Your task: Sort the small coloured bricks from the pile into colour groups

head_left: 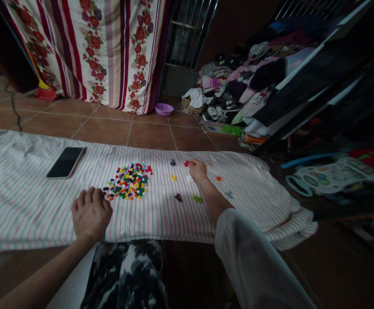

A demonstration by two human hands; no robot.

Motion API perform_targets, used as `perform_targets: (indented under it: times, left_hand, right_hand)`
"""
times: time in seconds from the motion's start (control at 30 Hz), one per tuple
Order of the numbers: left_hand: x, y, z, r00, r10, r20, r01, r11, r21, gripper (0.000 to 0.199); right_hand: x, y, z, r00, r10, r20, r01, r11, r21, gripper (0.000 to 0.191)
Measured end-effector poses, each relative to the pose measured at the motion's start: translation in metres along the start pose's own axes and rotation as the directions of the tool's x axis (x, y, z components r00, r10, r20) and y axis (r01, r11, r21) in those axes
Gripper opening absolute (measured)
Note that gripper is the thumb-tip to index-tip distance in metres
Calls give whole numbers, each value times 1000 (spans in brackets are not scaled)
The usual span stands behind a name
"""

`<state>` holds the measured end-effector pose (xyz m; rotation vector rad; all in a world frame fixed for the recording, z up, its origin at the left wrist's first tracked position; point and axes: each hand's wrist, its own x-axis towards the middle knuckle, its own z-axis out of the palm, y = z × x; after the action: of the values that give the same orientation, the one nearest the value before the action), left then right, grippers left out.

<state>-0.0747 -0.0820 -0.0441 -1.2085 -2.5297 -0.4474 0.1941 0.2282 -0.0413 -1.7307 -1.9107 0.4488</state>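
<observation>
A large heap of mixed small coloured pieces (pixel 130 182) lies on the striped cloth (pixel 161 214). My left hand (pixel 91 213) rests palm down just left of the heap, fingers spread a little and nothing seen in them. At the small red pieces (pixel 186 164) is my right hand (pixel 197 169), its fingertips pinched together; what they hold is too small to tell. Around it lie small groups: dark grey (pixel 173 162), yellow (pixel 173 177), white (pixel 190 178), brown (pixel 178 197), green (pixel 197 199), orange (pixel 219 178) and pale grey-blue (pixel 229 195).
A phone (pixel 66 162) lies on the cloth at the left. Beyond the cloth, a purple bowl (pixel 164 109) stands on the tiled floor before a flowered curtain (pixel 109 51). Piled clothes (pixel 238 86) fill the back right, and a toy-like panel (pixel 328 176) is at the right.
</observation>
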Motion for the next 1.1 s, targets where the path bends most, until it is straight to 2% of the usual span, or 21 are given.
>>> perform_targets:
  times: [0.17, 0.37, 0.53, 0.67, 0.77, 0.9, 1.0, 1.1]
  left_hand:
    - [0, 0, -1, 1000, 7, -8, -7, 1000, 0, 41]
    - [1, 0, -2, 1000, 12, 0, -12, 1000, -1, 40]
    - [1, 0, -2, 1000, 19, -11, -19, 1000, 12, 38]
    - [1, 0, -2, 1000, 15, -18, -15, 1000, -12, 37]
    - [1, 0, -2, 1000, 9, -17, -9, 999, -33, 36]
    - [1, 0, -3, 1000, 2, -24, -3, 999, -43, 37]
    - [0, 1, -4, 1000, -5, -10, 4, 998, -56, 38]
    - [1, 1, -4, 1000, -13, 7, 14, 997, -82, 39]
  right_hand:
    - [1, 0, -2, 999, -37, -16, 37, 999, -21, 38]
    - [-1, -1, -2, 991, -98, 86, 99, 995, -9, 60]
    - [-7, -13, -8, 990, -128, -55, 126, 991, -37, 49]
    - [-16, -36, -10, 974, -218, -60, 217, 976, -21, 37]
    - [-29, -58, 0, 949, -314, -38, 316, 948, 42, 29]
    - [-56, -87, 26, 908, -417, 31, 411, 904, 121, 26]
    - [-77, -102, 45, 895, -431, 112, 413, 898, 153, 22]
    - [-93, -109, 58, 907, -384, 175, 365, 921, 134, 17]
